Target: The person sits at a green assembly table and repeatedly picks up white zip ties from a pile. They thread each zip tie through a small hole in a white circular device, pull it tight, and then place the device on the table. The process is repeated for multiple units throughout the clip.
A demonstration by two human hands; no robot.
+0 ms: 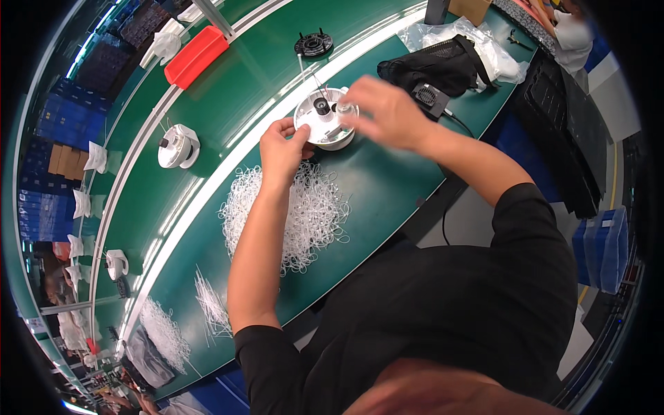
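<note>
A round white plastic housing (325,131) with a dark round part (321,105) and thin wires inside stands on the green bench, its open side facing up. My left hand (283,146) grips its left rim, the thumb on the edge and the fingers round the outside. Over the right rim hovers my right hand (384,114), smeared by motion, so I cannot tell whether it holds anything. Just beyond the housing, a black round part with prongs (314,44) rests on the bench, a pale wire running from it toward the housing.
A big heap of white looped ties (311,214) lies under my left forearm. A similar white housing (178,146) sits farther left, near a red bin (197,57). On the right are a black mesh bag (443,66), a small fan (430,98) and clear plastic bags (494,52).
</note>
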